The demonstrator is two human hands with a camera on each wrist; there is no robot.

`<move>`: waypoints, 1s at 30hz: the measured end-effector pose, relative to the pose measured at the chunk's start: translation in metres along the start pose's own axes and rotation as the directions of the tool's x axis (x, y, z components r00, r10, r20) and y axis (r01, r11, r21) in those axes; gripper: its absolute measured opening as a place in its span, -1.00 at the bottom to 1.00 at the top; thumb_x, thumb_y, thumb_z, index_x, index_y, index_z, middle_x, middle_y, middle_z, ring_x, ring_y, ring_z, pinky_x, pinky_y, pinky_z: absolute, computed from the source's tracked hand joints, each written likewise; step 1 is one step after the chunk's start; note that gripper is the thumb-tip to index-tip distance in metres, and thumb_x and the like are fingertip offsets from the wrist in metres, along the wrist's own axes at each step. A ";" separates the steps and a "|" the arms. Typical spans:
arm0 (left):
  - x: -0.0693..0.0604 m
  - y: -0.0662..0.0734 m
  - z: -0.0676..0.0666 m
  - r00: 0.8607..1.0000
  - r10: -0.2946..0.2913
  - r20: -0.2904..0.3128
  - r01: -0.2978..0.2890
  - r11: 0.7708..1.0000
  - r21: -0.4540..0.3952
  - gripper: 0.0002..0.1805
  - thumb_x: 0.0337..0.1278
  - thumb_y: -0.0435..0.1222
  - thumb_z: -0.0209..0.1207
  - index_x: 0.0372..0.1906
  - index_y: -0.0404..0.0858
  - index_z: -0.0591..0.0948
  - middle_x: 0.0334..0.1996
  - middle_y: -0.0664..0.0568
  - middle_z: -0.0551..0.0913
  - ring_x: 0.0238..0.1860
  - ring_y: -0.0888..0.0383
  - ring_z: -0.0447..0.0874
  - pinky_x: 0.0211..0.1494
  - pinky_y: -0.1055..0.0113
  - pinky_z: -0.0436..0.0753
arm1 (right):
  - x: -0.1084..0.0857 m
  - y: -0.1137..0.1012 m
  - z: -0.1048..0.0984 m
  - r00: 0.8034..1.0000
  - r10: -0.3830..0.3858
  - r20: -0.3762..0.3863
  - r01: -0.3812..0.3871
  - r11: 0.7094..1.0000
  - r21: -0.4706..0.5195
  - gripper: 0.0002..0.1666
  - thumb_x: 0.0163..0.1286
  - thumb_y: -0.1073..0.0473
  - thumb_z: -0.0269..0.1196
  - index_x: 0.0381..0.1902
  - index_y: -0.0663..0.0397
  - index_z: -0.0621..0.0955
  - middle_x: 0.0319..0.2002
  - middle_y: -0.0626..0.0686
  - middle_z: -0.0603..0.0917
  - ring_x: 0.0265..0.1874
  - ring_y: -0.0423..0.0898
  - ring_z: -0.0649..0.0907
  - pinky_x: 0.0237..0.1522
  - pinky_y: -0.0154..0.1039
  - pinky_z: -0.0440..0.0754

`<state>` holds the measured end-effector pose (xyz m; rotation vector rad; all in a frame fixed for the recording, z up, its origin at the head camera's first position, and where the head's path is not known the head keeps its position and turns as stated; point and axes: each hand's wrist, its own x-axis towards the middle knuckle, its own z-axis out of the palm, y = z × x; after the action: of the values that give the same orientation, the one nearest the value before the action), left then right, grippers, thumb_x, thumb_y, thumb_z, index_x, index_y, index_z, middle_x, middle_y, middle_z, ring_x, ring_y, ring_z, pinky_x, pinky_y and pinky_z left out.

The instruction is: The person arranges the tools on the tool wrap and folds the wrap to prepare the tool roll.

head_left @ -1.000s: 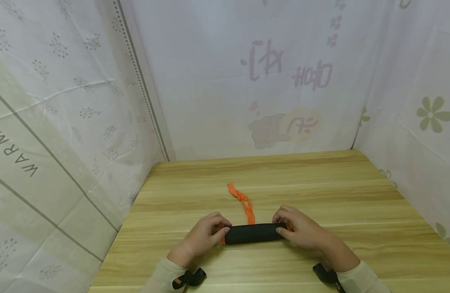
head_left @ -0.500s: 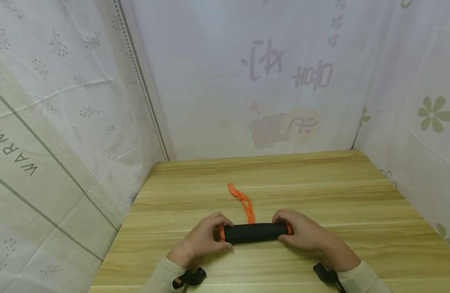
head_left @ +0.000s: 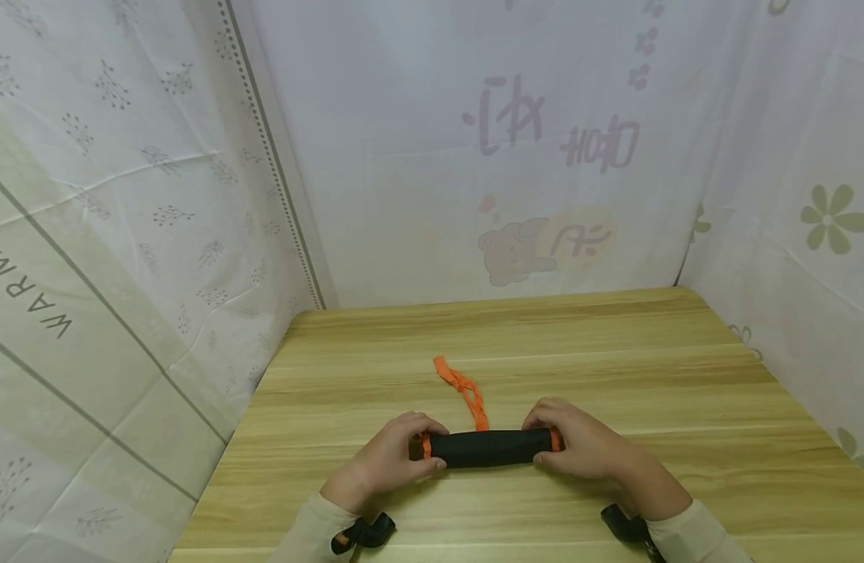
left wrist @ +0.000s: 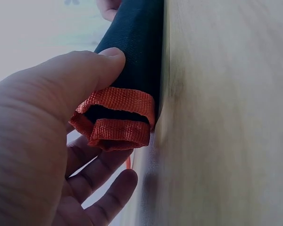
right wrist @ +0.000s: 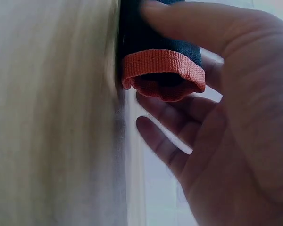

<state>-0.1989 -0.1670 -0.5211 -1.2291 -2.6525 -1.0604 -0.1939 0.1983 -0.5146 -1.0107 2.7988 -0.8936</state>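
Observation:
A black fabric roll (head_left: pixel 491 448) with orange webbing edging lies crosswise on the wooden table. My left hand (head_left: pixel 392 453) grips its left end, the thumb on the near side and fingers on the far side. At the opposite end my right hand (head_left: pixel 575 442) holds it the same way. In the left wrist view the orange edging (left wrist: pixel 125 99) shows as folded layers at the open end, under the thumb. The right wrist view shows a single orange loop (right wrist: pixel 162 66) round that end. From behind the roll an orange strap (head_left: pixel 467 389) runs away over the table, twisted partway.
The wooden table (head_left: pixel 614 352) meets printed fabric curtains (head_left: pixel 403 195) at its back and both sides. Black wrist mounts (head_left: pixel 371 533) sit at both cuffs, close above the table's near part.
Both thumbs have moved from the roll's top down to its near side, exposing more of the orange ends. The strap's far end has shifted slightly left and nearer.

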 end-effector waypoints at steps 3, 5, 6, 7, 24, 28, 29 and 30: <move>0.000 -0.001 0.000 1.000 0.003 0.005 -0.003 1.000 -0.006 -0.58 0.10 0.00 0.35 0.07 0.09 0.57 -0.05 0.35 0.58 -0.07 0.32 0.51 -0.01 0.31 0.56 | 0.000 -0.001 -0.001 1.000 0.016 0.021 -0.016 1.000 -0.005 -0.36 -0.01 -0.11 0.56 0.01 -0.59 0.50 -0.03 -0.42 0.47 0.02 -0.30 0.48 0.07 -0.08 0.51; 0.001 -0.002 0.000 1.000 0.011 0.005 -0.011 1.000 -0.004 -0.58 0.12 -0.01 0.34 0.08 0.08 0.56 -0.05 0.34 0.57 -0.08 0.32 0.50 -0.02 0.31 0.55 | 0.000 -0.001 -0.002 0.999 0.023 0.031 -0.022 1.000 -0.014 -0.33 -0.03 -0.10 0.57 0.02 -0.59 0.50 -0.01 -0.41 0.48 0.03 -0.28 0.48 0.08 -0.07 0.51; 0.001 -0.002 0.000 1.000 0.011 0.007 -0.011 1.000 -0.001 -0.58 0.13 -0.01 0.33 0.09 0.08 0.56 -0.05 0.33 0.56 -0.08 0.32 0.50 -0.02 0.32 0.55 | 0.000 -0.002 -0.002 0.999 0.023 0.033 -0.022 1.000 -0.017 -0.35 -0.01 -0.08 0.56 0.02 -0.59 0.50 -0.01 -0.40 0.49 0.03 -0.28 0.49 0.07 -0.08 0.52; 0.001 -0.002 0.000 1.000 0.009 0.008 -0.009 1.000 0.000 -0.58 0.14 -0.01 0.33 0.09 0.07 0.55 -0.04 0.33 0.55 -0.07 0.32 0.49 -0.01 0.32 0.55 | 0.000 -0.002 -0.002 0.999 0.019 0.033 -0.019 1.000 -0.020 -0.37 0.01 -0.07 0.55 0.02 -0.58 0.50 -0.02 -0.39 0.50 0.01 -0.28 0.50 0.05 -0.10 0.53; 0.000 0.000 0.000 1.000 -0.019 -0.024 0.019 1.000 -0.008 -0.56 0.02 -0.03 0.41 0.01 0.15 0.52 -0.07 0.38 0.50 -0.11 0.34 0.47 -0.01 0.28 0.55 | -0.001 -0.003 -0.001 1.000 -0.006 0.022 0.005 0.999 0.034 -0.60 0.21 -0.03 0.42 0.01 -0.43 0.61 -0.16 -0.31 0.46 -0.20 -0.29 0.49 -0.16 -0.31 0.53; -0.001 0.000 0.000 0.999 -0.006 -0.041 0.007 1.000 0.021 -0.62 0.11 -0.01 0.35 0.01 0.13 0.52 -0.09 0.39 0.51 -0.17 0.31 0.45 -0.07 0.34 0.53 | -0.002 -0.002 -0.001 1.000 0.021 -0.007 -0.021 0.999 0.029 -0.53 0.25 -0.07 0.38 0.11 -0.43 0.53 -0.07 -0.35 0.50 -0.09 -0.31 0.51 -0.06 -0.18 0.54; -0.001 0.000 0.000 0.999 -0.007 -0.046 0.008 1.000 0.026 -0.63 0.12 -0.01 0.34 0.02 0.13 0.53 -0.09 0.39 0.51 -0.18 0.30 0.45 -0.09 0.35 0.53 | -0.002 -0.001 -0.001 1.000 0.024 -0.019 -0.023 0.999 0.027 -0.53 0.25 -0.09 0.38 0.11 -0.42 0.51 -0.04 -0.36 0.50 -0.06 -0.31 0.50 -0.02 -0.15 0.54; -0.002 0.000 0.001 0.999 -0.011 -0.048 0.012 1.000 0.026 -0.63 0.14 -0.01 0.32 0.04 0.12 0.53 -0.09 0.38 0.51 -0.19 0.29 0.45 -0.10 0.36 0.53 | -0.002 -0.001 -0.002 0.999 0.028 -0.031 -0.027 0.999 0.026 -0.52 0.25 -0.09 0.38 0.11 -0.42 0.51 -0.01 -0.36 0.50 -0.02 -0.31 0.50 0.01 -0.12 0.53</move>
<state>-0.1977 -0.1677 -0.5219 -1.1702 -2.6317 -1.0402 -0.1924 0.1993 -0.5127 -0.9609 2.8118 -0.9486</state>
